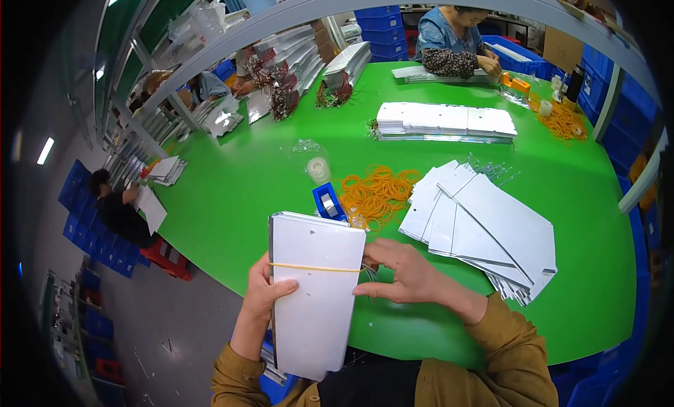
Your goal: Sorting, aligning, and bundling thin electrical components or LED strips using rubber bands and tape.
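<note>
A stack of long white panels [312,323] stands tilted before me, with a yellow rubber band [316,268] stretched across its face. My left hand [265,289] is closed on the stack's left edge, thumb on the front and fingers hidden behind. At the right edge, my right hand [404,272] has its fingers curled around thin grey wires [370,272] beside the band's end. Its thumb points at the stack's face; the fingertips are partly hidden. Beyond the stack lie a heap of orange rubber bands [379,193] and a blue tape dispenser [328,205].
Fanned white panels with wires [484,221] lie to the right on the green table [281,175]. A neat panel stack [446,122] lies farther back. A tape roll [318,169] sits near the dispenser. Co-workers sit at the far side and left. A grey frame bar [337,7] crosses overhead.
</note>
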`<state>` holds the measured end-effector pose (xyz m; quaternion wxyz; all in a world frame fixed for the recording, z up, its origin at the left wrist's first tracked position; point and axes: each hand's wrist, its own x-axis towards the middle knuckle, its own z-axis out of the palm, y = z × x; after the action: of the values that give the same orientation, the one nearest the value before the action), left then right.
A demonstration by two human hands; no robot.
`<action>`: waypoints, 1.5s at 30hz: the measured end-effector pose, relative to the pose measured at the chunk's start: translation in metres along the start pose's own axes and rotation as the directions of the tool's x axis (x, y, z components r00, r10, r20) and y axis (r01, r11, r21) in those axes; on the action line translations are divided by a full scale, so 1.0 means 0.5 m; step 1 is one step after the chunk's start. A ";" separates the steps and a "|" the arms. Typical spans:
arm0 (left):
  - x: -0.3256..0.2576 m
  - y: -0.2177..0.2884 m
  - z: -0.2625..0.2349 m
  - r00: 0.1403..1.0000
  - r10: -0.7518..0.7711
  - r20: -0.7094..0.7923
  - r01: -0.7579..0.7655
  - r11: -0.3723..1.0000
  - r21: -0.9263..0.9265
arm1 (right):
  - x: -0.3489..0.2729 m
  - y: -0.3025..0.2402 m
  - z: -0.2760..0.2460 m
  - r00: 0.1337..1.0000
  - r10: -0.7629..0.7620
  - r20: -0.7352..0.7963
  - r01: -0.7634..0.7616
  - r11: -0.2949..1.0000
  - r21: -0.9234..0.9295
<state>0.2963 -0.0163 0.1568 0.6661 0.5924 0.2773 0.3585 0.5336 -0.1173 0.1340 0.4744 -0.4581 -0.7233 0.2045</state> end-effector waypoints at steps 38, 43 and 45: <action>0.002 0.005 -0.037 0.751 -0.071 0.657 -0.660 -0.109 0.743 | 0.032 0.274 0.155 0.941 -0.018 -0.337 -0.170 0.838 -0.518; 0.020 -0.044 -0.063 0.823 -0.123 0.554 -0.562 -0.038 0.826 | 0.021 0.288 0.179 0.964 0.092 -0.250 -0.232 0.750 -0.619; 0.021 -0.045 -0.068 0.836 -0.125 0.534 -0.542 -0.040 0.839 | 0.014 0.282 0.178 0.952 0.153 -0.266 -0.275 0.809 -0.520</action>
<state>0.2791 0.0113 0.1303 0.0251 0.9834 0.1795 0.0047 0.5210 -0.0292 -0.0070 0.3700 -0.6732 -0.6402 -0.0098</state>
